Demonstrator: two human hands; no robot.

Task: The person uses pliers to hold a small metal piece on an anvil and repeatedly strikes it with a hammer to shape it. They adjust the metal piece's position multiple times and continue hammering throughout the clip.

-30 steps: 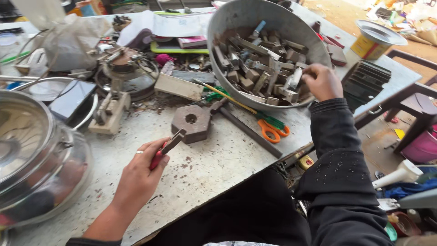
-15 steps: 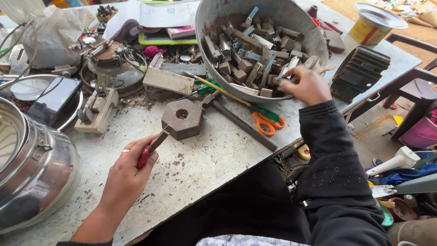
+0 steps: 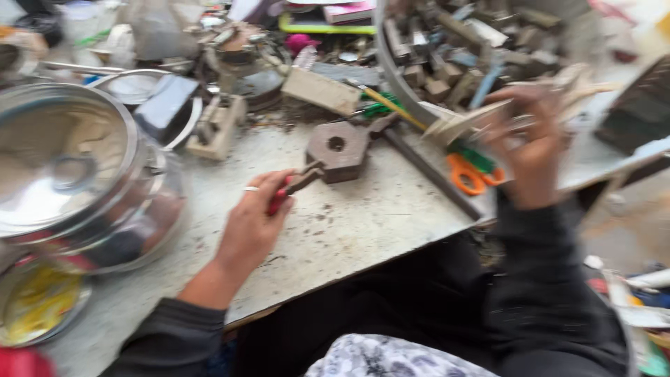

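The left hand (image 3: 255, 220) pinches a red-handled tool (image 3: 293, 187) whose long axis slants up-right, its tip touching the hexagonal metal block (image 3: 338, 148) on the bench (image 3: 363, 223). Farther right, the blurred right hand (image 3: 534, 150) grips pale wooden sticks (image 3: 460, 124) at the metal basin (image 3: 398, 84), well apart from the block.

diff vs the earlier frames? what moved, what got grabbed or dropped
The right hand has come out of the metal bowl and lifted toward the table edge, now holding a few flat strips; motion blur hides their exact kind. Unchanged: the left hand keeps gripping the red-handled tool against the hexagonal block, and the orange scissors lie where they were.
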